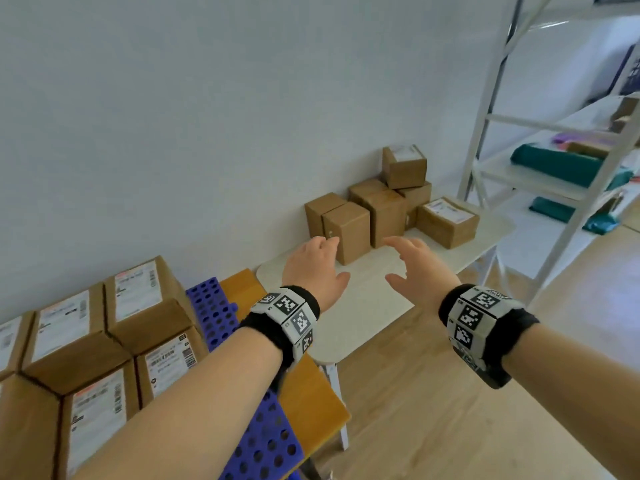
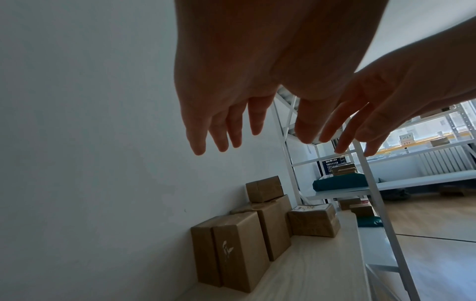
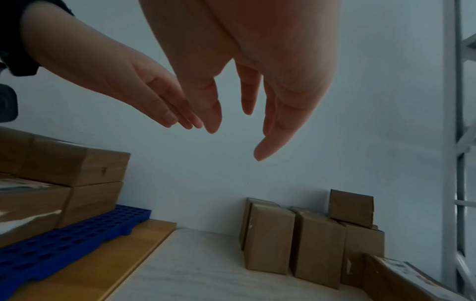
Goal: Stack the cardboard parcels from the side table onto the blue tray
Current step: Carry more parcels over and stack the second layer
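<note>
Several brown cardboard parcels stand against the wall on the pale side table (image 1: 367, 299). Nearest me is an upright parcel (image 1: 346, 232) (image 2: 239, 252) (image 3: 268, 238), with a taller one (image 1: 386, 216) beside it and a labelled one (image 1: 448, 220) at the right. Both hands hover above the table just short of them, fingers straight and spread, holding nothing: left hand (image 1: 313, 265) (image 2: 224, 122), right hand (image 1: 412, 261) (image 3: 247, 114). The blue perforated tray (image 1: 211, 306) (image 3: 64, 234) lies at the left, with several labelled parcels (image 1: 104, 327) stacked on it.
The tray rests on an orange wooden table (image 1: 311, 393) that butts against the side table. A white metal shelving rack (image 1: 491, 109) with teal bags (image 1: 554, 164) stands at the right. Wooden floor (image 1: 450, 427) shows below; a plain wall runs behind.
</note>
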The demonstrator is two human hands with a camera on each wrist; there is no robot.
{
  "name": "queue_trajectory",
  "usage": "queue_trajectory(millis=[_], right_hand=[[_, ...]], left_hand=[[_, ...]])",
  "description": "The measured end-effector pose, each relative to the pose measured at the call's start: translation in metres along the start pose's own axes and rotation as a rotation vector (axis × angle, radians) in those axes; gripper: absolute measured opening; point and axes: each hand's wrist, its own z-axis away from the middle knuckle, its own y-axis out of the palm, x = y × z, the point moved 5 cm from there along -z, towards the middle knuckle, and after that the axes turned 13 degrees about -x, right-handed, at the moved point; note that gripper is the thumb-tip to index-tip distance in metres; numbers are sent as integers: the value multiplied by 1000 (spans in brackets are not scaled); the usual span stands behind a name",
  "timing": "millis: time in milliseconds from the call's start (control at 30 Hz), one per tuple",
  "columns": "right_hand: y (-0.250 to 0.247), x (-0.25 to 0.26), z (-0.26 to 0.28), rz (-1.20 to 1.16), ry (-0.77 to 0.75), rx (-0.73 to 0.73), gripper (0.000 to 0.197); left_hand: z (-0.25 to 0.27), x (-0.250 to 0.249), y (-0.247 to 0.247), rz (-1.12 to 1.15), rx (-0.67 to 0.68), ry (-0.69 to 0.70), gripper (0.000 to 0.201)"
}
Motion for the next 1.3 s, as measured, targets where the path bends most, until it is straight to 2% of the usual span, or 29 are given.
queue_trajectory(millis=[233,467,667,800,967,1133,1200,1300], right_hand=[[20,-22,-83,53,24,12,58],[63,-52,-154,61,38,131,58],[105,-75,-228,49,8,218,57],[129,-90,-270,27,-3,263,56],[154,-99,-290,-66,-7,334,59],[155,-109,-287,-106,80,267,57],[154,-113,-282,-125,124,301,62],[156,-119,-266,-136,139,407,81]], left_hand=[[-84,21,48,61,52,-32,59],[-139,43,101,73,148,-105,59],[-181,57,143,30,181,-245,63],[-209,63,168,101,203,-406,51],[-230,68,194,206,191,-578,51],[-226,72,202,204,142,-657,45],[-218,73,201,180,155,-684,51],[-205,71,195,184,189,-668,67]])
